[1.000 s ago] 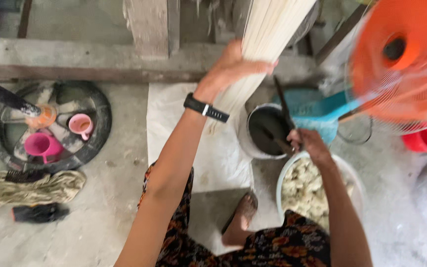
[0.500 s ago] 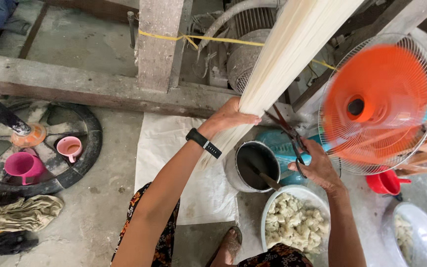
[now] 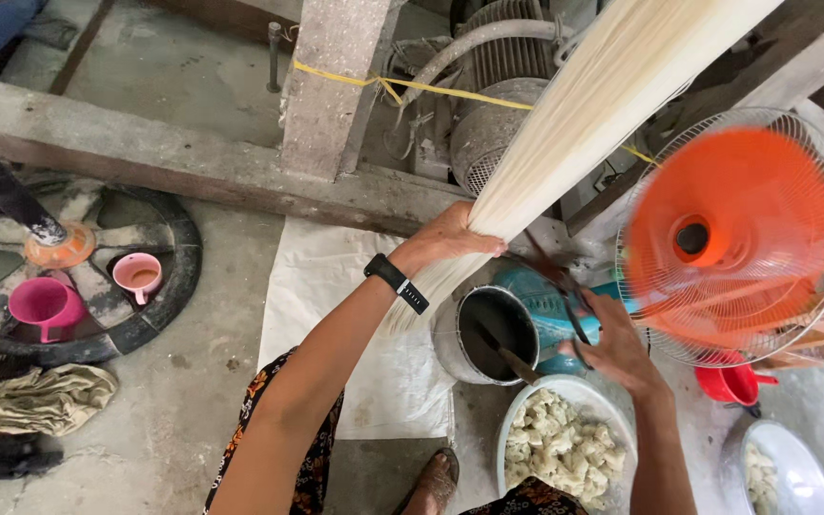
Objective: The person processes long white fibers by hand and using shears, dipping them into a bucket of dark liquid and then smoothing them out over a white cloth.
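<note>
From my view, the noodle strands (image 3: 612,95) run from the far right down to the middle, where my left hand (image 3: 450,238) grips them, and my right hand (image 3: 612,348) sits just right of it with the scissors (image 3: 565,296), above the pot (image 3: 488,334). Near of the pot lies the bowl of dough lumps (image 3: 565,443), with the fan (image 3: 736,234) at right and the motor (image 3: 498,105) far behind. Far left, two cups (image 3: 135,277) rest in the wheel (image 3: 159,296), with rags (image 3: 30,401) near of it, and the sheet (image 3: 336,315) lies on the floor under my left arm.

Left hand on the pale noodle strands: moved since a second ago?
Yes. The left hand has slid down the pale noodle strands, closer to the grey metal pot.
</note>
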